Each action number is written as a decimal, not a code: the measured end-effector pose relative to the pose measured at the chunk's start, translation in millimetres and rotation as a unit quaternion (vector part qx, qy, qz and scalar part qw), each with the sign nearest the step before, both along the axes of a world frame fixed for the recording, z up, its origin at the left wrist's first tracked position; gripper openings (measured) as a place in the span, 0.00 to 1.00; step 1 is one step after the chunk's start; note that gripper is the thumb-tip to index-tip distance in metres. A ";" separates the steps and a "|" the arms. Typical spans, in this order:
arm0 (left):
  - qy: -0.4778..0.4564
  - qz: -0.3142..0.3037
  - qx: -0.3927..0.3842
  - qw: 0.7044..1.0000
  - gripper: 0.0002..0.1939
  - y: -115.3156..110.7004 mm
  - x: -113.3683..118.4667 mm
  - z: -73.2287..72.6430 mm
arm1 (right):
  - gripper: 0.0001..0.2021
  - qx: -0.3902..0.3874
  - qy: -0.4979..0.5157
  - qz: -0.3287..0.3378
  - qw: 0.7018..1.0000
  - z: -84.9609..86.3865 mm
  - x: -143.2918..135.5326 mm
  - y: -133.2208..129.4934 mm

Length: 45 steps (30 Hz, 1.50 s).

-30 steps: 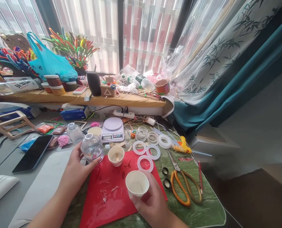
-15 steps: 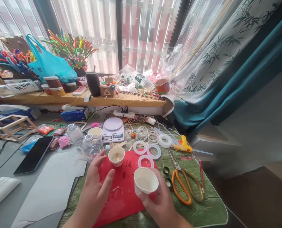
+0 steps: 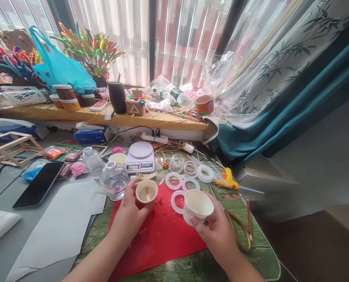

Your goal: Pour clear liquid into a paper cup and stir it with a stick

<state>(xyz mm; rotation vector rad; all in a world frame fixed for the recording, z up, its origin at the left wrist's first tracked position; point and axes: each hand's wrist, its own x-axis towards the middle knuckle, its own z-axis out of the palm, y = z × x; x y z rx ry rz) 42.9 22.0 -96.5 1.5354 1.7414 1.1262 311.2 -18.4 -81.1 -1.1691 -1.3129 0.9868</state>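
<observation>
Two paper cups are in the person's hands: the left hand [image 3: 130, 215] has its thumb and fingers closed around a stick cup [image 3: 142, 191] over the red sheet [image 3: 162, 246], while the right hand [image 3: 218, 231] has its fingers clamped around an empty-looking cup [image 3: 198, 203] farther right. Whether the stick cup still touches the sheet is hard to tell. Too firm a squeeze could buckle either thin wall and push out whatever lies inside. The wooden stick [image 3: 147, 194] could flip out if its cup tips, and a leftward swing of that hand could knock the nearer bottle [image 3: 114, 183]. A low pass by the right hand might drag the rings just beside its cup.

Counted, there are three paper cups, one of them beside the scale [image 3: 139, 162]; two clear bottles; four white rings [image 3: 173, 201]; one scale; one phone [image 3: 39, 184]; one yellow glue gun [image 3: 231, 179]; and one pencil [image 3: 249, 221].
</observation>
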 end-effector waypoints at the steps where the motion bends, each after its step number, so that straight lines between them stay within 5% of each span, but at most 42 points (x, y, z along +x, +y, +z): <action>1: -0.007 -0.010 0.010 1.000 0.39 -2.4 -0.4 -0.2 | 0.34 -0.004 0.001 -0.001 1.000 1.6 0.0 1.1; 9: -0.095 -0.168 0.004 0.981 0.26 -21.0 8.2 6.9 | 0.32 0.011 -0.169 0.076 0.983 43.7 6.3 20.5; 16: -0.139 -0.204 -0.024 0.969 0.31 -29.8 10.4 16.5 | 0.28 0.098 -0.376 0.262 0.883 99.1 4.5 37.9; 22: -0.118 -0.204 -0.007 0.972 0.30 -31.1 8.4 13.8 | 0.30 0.205 -0.506 0.298 0.783 130.0 -16.9 47.2; 31: -0.100 -0.212 -0.019 0.972 0.29 -31.8 11.4 17.7 | 0.28 0.283 -0.604 0.329 0.669 140.5 -36.7 52.9; 38: -0.086 -0.226 -0.022 0.970 0.30 -32.2 12.1 13.5 | 0.25 0.325 -0.637 0.324 0.620 137.4 -40.9 55.8; 45: -0.096 -0.228 -0.036 0.968 0.30 -33.1 10.4 9.6 | 0.26 0.341 -0.674 0.338 0.562 152.8 -42.6 56.9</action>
